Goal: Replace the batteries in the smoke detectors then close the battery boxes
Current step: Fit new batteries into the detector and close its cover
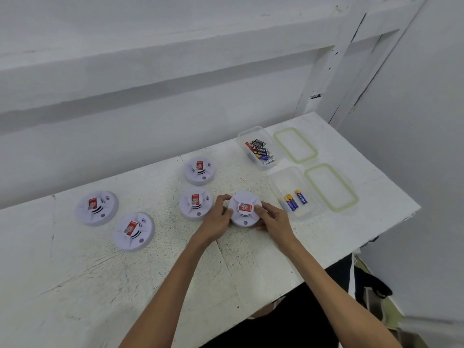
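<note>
Gripping 1 smoke detector (244, 209) from both sides on the worktop (100, 272).
Left hand (217, 222) and right hand (275, 219) clamped on its rim, face up (battery side hidden); 4 more to the left; fresh batteries (295, 199) just right, nearer the right grip.

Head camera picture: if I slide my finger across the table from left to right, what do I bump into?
Far-left smoke detector → second smoke detector → left hand → held smoke detector → right hand → box with three batteries → its lid.
</note>
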